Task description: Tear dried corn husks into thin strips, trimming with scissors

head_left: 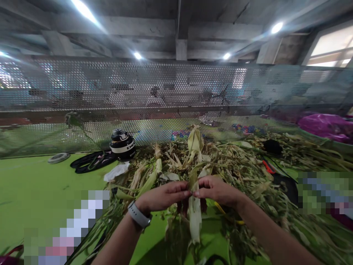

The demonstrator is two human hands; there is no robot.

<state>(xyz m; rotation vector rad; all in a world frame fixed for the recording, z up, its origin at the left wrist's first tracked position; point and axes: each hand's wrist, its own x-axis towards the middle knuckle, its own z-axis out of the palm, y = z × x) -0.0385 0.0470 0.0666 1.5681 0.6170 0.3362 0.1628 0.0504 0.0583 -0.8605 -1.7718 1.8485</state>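
Both of my hands meet over the green table, pinching a long pale corn husk strip [195, 217] between them. My left hand [169, 194], with a grey watch [140, 215] on its wrist, grips the strip from the left with fingers closed. From the other side my right hand [216, 188] holds the same strip, thumb and fingers pressed together. The strip's lower end hangs toward me. Just beyond my hands an upright husk-wrapped corn ear [195, 141] stands in the heap. Another pale stalk-like husk piece [153, 176] leans to the left.
Dry husks and leaves [237, 162] lie heaped across the green table [82, 187]. A black-and-white round container [122, 144] stands back left, beside a black strap-like item [93, 162] and white tissue [117, 171]. Behind rises a perforated metal screen [165, 84]. A purple bag [325, 127] is at right.
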